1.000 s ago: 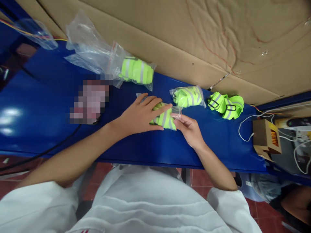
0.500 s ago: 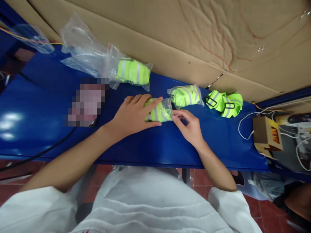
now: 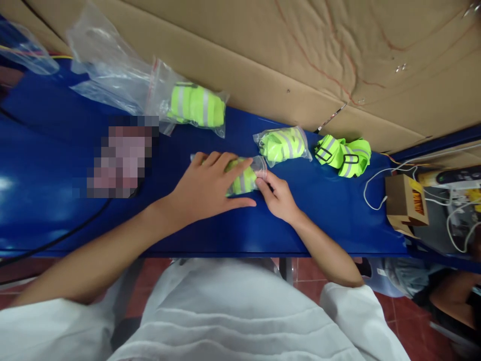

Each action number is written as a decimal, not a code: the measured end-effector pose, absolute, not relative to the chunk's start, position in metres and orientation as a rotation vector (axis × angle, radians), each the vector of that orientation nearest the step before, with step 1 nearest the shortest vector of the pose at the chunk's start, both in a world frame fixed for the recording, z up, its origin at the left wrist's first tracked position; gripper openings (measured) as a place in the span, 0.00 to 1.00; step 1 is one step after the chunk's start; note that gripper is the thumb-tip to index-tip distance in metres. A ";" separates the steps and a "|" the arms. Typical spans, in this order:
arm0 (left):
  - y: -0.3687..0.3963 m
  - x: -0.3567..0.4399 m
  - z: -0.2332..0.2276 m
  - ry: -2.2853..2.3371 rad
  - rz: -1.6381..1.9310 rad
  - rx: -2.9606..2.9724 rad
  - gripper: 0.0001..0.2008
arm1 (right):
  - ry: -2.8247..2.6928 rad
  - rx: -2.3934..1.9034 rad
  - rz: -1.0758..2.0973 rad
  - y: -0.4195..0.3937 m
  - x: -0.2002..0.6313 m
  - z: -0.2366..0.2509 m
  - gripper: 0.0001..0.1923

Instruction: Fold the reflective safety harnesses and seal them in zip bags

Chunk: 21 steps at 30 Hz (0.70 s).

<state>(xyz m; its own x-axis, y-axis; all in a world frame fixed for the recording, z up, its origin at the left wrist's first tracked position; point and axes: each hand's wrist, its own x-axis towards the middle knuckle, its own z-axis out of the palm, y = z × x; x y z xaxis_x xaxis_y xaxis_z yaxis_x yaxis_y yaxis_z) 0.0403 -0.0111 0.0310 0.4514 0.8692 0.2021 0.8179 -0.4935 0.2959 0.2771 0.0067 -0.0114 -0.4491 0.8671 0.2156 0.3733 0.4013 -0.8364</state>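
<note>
My left hand (image 3: 208, 185) lies flat over a small clear plastic bag (image 3: 244, 179) that holds a folded neon-yellow reflective strap, pressing it onto the blue table (image 3: 330, 210). My right hand (image 3: 276, 195) pinches the bag's open right end with thumb and fingers. Just behind, a second bagged strap (image 3: 281, 144) lies on the table. An unbagged strap with black buckles (image 3: 343, 155) lies to its right. A third bagged strap (image 3: 195, 105) rests farther left by the cardboard.
A cardboard wall (image 3: 300, 55) stands along the table's far edge. Empty clear bags (image 3: 108, 70) lie at the back left. A blurred object (image 3: 120, 155) with a black cable sits left. A small brown box (image 3: 406, 203) and white cables (image 3: 376, 190) lie at the right.
Both hands with the bagged strap shifted slightly left and closer together. My right hand went from holding the bag's end apart to pinching it against the strap.
</note>
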 end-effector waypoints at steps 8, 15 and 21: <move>-0.007 0.033 0.041 1.623 0.328 1.969 0.30 | -2.194 -0.787 1.146 0.001 0.283 0.005 0.07; 0.006 0.012 0.036 1.188 0.283 1.721 0.26 | -2.064 -0.800 1.206 0.006 0.288 0.002 0.05; 0.002 0.003 0.019 0.946 0.388 1.551 0.17 | -2.287 -0.846 1.264 0.016 0.305 0.021 0.06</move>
